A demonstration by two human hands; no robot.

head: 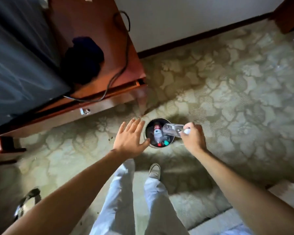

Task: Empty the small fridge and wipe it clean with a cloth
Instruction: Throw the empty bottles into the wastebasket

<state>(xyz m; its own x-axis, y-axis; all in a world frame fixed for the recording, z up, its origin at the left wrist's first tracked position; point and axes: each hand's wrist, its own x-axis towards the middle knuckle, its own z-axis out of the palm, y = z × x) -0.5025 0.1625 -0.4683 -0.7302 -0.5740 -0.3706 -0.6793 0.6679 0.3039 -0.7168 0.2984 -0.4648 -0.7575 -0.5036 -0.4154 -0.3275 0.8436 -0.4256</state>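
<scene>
Right hand point(193, 139) gripping clear bottle point(172, 130) (white cap), left hand point(130, 138) spread beside bin point(147, 139)

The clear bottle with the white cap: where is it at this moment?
In the head view, the clear bottle is held by the right hand, tilted over the round bin on the carpet, right of the open left hand.

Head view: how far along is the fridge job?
Done: at least two plastic bottles, red-capped and green-capped, lie in the round metal bin.
In hand: right hand holds a clear white-capped plastic bottle over the bin; left hand is open beside it.
Left: wiping; the dark blue cloth lies untouched on the wooden cabinet.
</scene>
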